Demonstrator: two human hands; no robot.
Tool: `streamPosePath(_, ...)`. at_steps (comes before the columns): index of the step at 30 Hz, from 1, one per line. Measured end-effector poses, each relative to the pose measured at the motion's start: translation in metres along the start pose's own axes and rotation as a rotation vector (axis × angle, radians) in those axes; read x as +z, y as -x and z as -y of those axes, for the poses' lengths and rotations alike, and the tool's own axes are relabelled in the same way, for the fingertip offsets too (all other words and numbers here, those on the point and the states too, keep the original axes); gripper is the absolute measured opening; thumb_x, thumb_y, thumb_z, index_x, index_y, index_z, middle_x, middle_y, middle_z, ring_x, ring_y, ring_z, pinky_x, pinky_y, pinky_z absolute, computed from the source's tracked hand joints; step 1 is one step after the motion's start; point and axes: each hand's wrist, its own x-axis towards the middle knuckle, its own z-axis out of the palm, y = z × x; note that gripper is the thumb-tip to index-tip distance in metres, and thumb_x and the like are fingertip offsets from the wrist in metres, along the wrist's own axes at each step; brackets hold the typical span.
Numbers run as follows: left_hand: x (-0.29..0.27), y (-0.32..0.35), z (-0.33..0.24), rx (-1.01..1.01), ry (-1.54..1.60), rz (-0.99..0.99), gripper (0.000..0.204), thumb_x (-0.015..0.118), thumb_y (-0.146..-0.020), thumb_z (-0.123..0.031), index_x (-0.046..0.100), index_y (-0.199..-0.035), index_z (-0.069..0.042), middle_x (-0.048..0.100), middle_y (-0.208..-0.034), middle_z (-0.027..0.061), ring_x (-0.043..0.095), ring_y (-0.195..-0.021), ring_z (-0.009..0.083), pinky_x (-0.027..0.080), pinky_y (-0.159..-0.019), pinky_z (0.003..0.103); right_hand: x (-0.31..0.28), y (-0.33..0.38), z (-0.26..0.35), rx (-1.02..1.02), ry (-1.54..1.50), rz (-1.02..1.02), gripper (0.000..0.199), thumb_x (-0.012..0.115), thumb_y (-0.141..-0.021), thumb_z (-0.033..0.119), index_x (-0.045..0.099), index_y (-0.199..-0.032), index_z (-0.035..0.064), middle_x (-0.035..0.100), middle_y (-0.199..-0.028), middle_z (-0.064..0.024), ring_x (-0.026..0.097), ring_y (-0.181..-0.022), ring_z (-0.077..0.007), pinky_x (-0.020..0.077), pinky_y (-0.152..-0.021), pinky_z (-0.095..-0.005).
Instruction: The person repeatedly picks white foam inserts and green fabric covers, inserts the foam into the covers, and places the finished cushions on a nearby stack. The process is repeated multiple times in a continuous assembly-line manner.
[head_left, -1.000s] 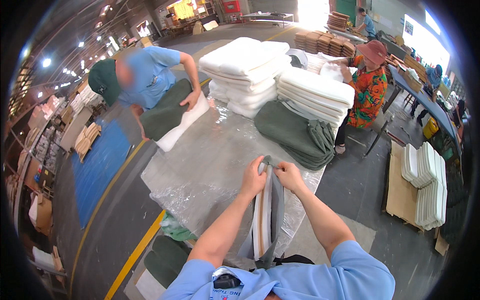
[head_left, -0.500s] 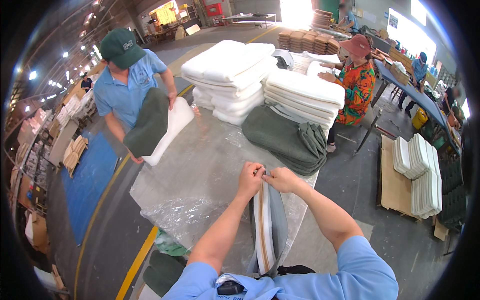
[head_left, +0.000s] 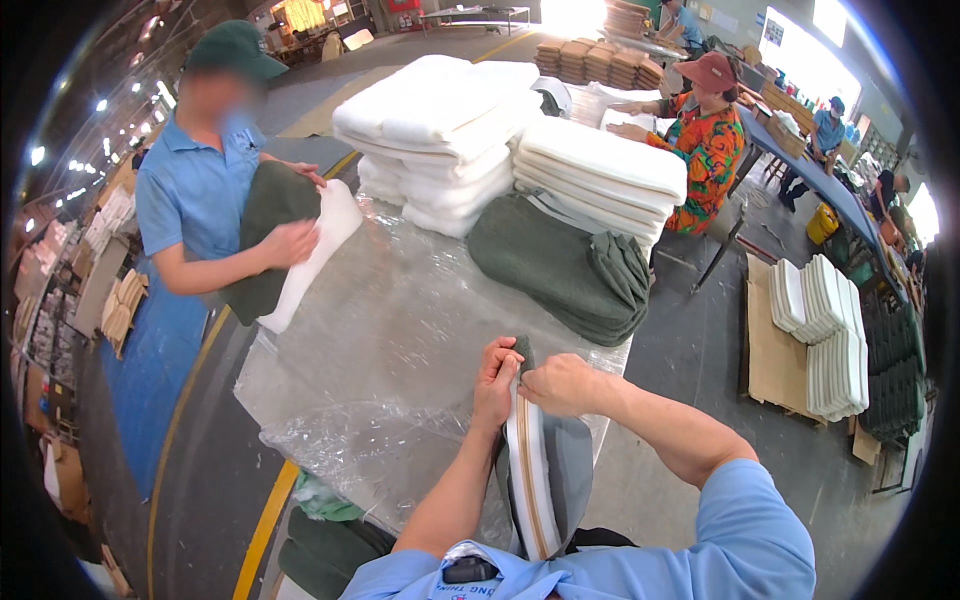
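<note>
A grey-green fabric cover (head_left: 570,465) stands on edge in front of me at the table's near side. Along its opening runs a white band (head_left: 541,488) with a tan zipper (head_left: 524,455). At the far end my left hand (head_left: 492,382) is closed round the cover's edge, and a dark green corner sticks up beyond its fingers. Close beside it, my right hand (head_left: 560,383) pinches the cover near the zipper's end. Whether a zipper pull is in its fingers is hidden. Beyond my hands lies a stack of folded dark green covers (head_left: 560,270).
Clear plastic film covers the table (head_left: 350,350). White pad stacks (head_left: 430,100) (head_left: 600,170) stand at its far side. At the left a co-worker (head_left: 200,190) holds a green cover and white pad; another person (head_left: 705,140) works beyond. More white pads (head_left: 838,370) lie on cardboard at right.
My hands have shifted slightly toward me, and the cover's dark green far corner now shows between them. The left co-worker's hand has moved up onto the pad. The view has shifted a little.
</note>
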Motion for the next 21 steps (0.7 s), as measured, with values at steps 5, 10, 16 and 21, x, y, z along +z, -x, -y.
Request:
streamPosePath(5,-0.010,0.013,-0.001,-0.007,0.061,-0.019,0.013,0.058,-0.111,-0.014,0.070,-0.106,-0.010,0.057,-0.142,0.0006,0.051,-0.125,0.0116,0.037,-0.112,0.032,0.016,0.008,0.015,-0.034,-0.035,-0.113,0.043,0.057,-0.106,0.036,0.069,-0.084,0.0020,0.069,-0.072,-0.0221,0.071,-0.072,-0.0432,0.0557,-0.070,-0.0542)
streamPosePath(10,-0.020,0.005,-0.006,0.152,-0.069,-0.081,0.014,0.058,-0.111,-0.013,0.070,-0.106,-0.009,0.059,-0.138,0.0014,0.053,-0.116,0.0104,0.042,-0.104,0.030,0.027,-0.007,-0.007,0.048,-0.557,-0.153,0.047,0.054,-0.110,0.043,0.069,-0.093,0.0026,0.069,-0.077,-0.0153,0.072,-0.078,-0.0303,0.0559,-0.070,-0.0469)
streamPosePath(16,-0.018,0.008,-0.005,0.046,-0.061,-0.084,0.014,0.058,-0.110,-0.011,0.070,-0.105,-0.005,0.060,-0.135,0.0056,0.055,-0.125,0.0162,0.042,-0.111,0.033,0.034,-0.069,-0.054,0.054,-1.158,-0.383,0.045,0.058,-0.112,0.043,0.070,-0.128,0.0030,0.069,-0.116,-0.0034,0.060,-0.111,-0.0147,0.0477,-0.100,-0.0325)
streamPosePath(21,-0.029,0.010,0.000,0.068,-0.072,-0.125,0.015,0.058,-0.111,-0.013,0.069,-0.106,-0.004,0.061,-0.131,0.0063,0.056,-0.124,0.0178,0.043,-0.110,0.034,0.069,-0.083,-0.027,0.092,-1.428,-0.299,0.041,0.061,-0.110,0.036,0.063,-0.137,0.0066,0.065,-0.123,-0.0045,0.058,-0.117,-0.0146,0.0456,-0.106,-0.0318)
